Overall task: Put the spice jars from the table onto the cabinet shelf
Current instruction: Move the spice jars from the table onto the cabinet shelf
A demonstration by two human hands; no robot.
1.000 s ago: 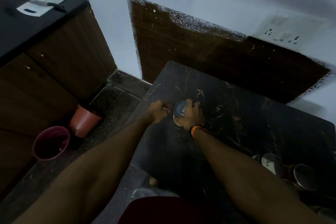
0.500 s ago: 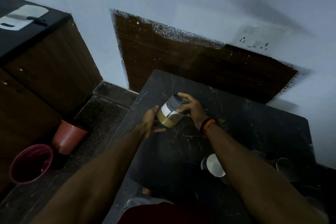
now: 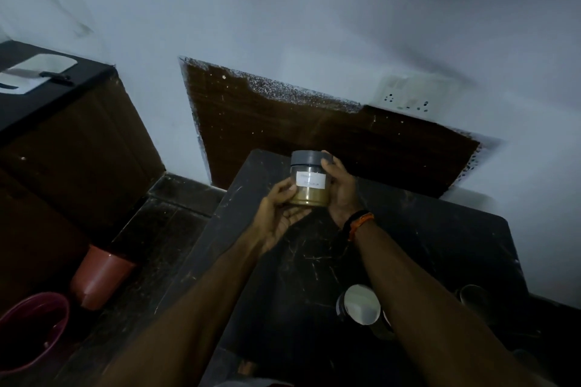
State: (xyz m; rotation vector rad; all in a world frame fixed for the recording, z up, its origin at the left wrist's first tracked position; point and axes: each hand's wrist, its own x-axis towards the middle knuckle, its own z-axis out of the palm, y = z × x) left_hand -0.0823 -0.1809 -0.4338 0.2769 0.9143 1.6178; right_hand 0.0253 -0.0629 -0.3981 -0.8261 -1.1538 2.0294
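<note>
Perhaps three jars (image 3: 309,181), two buckets (image 3: 100,276)

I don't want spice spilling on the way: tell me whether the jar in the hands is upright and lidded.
Upright and lidded: the spice jar has its grey lid on top, powder level at the bottom, held between left hand and right hand.

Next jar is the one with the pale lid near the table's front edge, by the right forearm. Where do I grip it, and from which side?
Probably grip the pale-lidded jar around its lid rim from above. Only the round top faces the camera, and the right forearm hides its right side, with another jar close there. Both hands, left hand and right hand, currently hold the labelled jar.
</note>
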